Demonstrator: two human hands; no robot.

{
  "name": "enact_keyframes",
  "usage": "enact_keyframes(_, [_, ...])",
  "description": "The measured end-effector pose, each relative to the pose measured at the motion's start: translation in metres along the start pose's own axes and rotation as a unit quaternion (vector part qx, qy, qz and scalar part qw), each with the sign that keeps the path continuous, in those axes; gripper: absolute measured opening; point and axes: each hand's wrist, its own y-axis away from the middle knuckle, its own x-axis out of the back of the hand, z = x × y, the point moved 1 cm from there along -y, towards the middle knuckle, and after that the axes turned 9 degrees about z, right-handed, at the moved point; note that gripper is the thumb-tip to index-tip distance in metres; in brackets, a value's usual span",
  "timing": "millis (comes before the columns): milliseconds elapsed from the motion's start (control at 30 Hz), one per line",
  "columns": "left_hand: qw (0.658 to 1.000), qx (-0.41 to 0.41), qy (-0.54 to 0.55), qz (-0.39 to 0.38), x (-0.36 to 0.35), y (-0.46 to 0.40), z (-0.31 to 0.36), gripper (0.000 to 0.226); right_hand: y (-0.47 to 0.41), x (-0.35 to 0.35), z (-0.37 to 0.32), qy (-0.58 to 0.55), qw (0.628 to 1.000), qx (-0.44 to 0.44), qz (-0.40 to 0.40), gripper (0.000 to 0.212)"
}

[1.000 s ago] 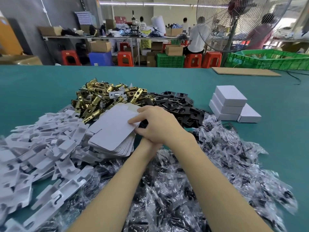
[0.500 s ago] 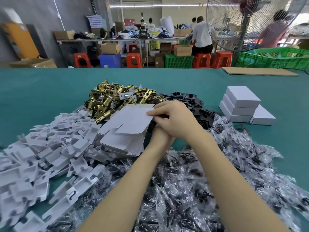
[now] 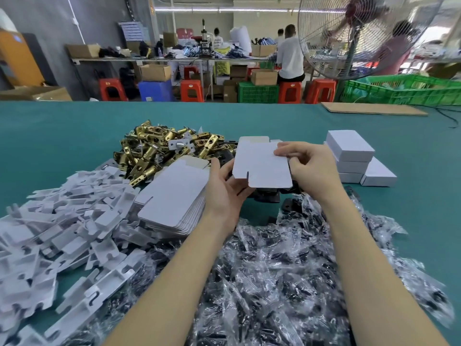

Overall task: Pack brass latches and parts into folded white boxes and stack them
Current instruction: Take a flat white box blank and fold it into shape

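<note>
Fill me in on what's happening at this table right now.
A person is packing latch hardware. Both hands hold one flat box blank above the table: the left hand supports its lower left edge, the right hand pinches its upper right edge. It is not yet folded. The stack of blanks sits beside the brass latches; finished white boxes are stacked at right.

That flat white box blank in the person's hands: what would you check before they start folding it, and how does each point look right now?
1. Single flat box blank lifted off the stack of blanks: ok.
2. Left hand supports its near left edge: ok.
3. Right hand pinches its right edge: ok.
4. Brass latches within reach beyond the stack: ok.
5. Finished white boxes stacked at the right: ok.
6. Creases undamaged: cannot tell.
</note>
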Motion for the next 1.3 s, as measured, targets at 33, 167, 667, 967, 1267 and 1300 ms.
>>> enact_keyframes(33, [1.000,-0.004,-0.009,-0.021,-0.001,0.000,-0.001,0.052,0.000,0.001,0.003,-0.006,1.000,-0.024,-0.014,0.049])
enact_keyframes(167, [0.998,0.012,0.011,-0.054,-0.004,0.002,-0.002,0.043,0.002,-0.004,-0.002,-0.037,0.996,-0.065,-0.058,0.019])
enact_keyframes(667, [0.946,-0.192,-0.260,-0.013,-0.002,-0.002,-0.014,0.053,0.009,-0.029,-0.018,-0.144,0.984,-0.095,-0.051,0.045])
enact_keyframes(967, [0.932,-0.216,-0.290,-0.018,-0.006,0.007,-0.014,0.080,0.019,-0.044,-0.027,-0.223,0.965,-0.090,-0.109,0.054])
enact_keyframes(1267, [0.926,-0.215,-0.312,0.000,-0.004,0.004,-0.017,0.090,0.019,-0.045,-0.024,-0.168,0.964,-0.085,-0.189,0.073])
enact_keyframes(1300, [0.927,-0.218,-0.305,0.007,-0.004,0.004,-0.017,0.093,0.020,-0.047,-0.025,-0.155,0.969,-0.075,-0.177,0.071])
